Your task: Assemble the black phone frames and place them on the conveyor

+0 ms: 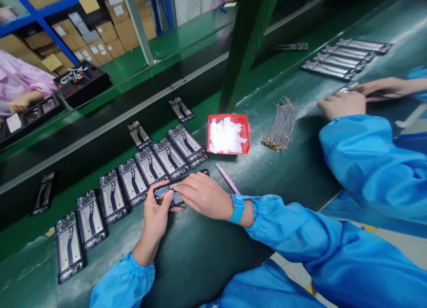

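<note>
My left hand is closed around the left end of a partly assembled phone, its thumb on the face. My right hand lies over the phone's other end, fingers bent and pressed to it; they hide much of the surface. A blue band circles my right wrist. Just beyond my hands stands a slanting row of several opened phone bodies, each with a black flex cable. Pink tweezers lie near my right wrist. Behind them is a red tray heaped with white strips.
A bundle of thin grey cables lies right of the tray. Co-worker's hands work at the right, near more phone bodies. A green post rises behind the tray. Another person in pink sits across the bench by black trays.
</note>
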A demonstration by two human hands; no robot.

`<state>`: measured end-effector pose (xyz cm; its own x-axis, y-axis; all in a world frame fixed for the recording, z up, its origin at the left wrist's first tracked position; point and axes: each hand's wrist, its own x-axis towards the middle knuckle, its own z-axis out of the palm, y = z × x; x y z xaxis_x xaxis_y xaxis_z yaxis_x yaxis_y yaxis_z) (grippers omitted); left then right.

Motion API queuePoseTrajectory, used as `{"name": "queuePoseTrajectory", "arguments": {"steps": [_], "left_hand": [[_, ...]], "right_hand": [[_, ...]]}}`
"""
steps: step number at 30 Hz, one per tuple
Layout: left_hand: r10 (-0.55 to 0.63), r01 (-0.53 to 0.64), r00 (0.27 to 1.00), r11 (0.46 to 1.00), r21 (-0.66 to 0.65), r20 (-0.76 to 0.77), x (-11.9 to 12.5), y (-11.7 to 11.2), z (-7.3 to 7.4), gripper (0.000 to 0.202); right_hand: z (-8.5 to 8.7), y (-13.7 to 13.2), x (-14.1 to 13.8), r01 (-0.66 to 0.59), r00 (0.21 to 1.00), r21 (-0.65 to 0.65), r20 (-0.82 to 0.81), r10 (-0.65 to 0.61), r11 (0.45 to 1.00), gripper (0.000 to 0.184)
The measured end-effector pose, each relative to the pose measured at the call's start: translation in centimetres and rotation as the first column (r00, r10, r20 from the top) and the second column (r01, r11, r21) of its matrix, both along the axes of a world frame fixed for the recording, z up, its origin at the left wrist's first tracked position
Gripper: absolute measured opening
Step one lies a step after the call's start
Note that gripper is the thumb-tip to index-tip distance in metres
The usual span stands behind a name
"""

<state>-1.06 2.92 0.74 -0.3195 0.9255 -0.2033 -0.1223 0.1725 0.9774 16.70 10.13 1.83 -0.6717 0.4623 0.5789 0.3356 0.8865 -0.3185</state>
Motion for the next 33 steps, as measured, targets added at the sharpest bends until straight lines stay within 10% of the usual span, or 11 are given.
{"name": "queuePoseTrajectory", "arguments": {"steps": [10,17,33], "left_hand": [[0.122,-0.119,0.988,0.992,0.035,-0.097,-0.2,0.2,0.8,0.044],[0.191,-0.182,0.973,0.98,0.074,-0.129,-0.6,0.7,0.2,0.044],[0.183,-0.153,0.951,0.979,0.137,-0.248,-0.7,0.2,-0.2,0.045]], "right_hand": [[0.1,0.5,0.2,-0.041,0.994,-0.1,-0.104,0.03,0.994,0.02],[0.0,3.1,1.3,0.256,0.941,-0.337,-0.13,-0.314,0.906,0.045],[-0.9,4.4,1.3,0.136,0.973,-0.573,-0.078,-0.219,0.808,0.041]]}}
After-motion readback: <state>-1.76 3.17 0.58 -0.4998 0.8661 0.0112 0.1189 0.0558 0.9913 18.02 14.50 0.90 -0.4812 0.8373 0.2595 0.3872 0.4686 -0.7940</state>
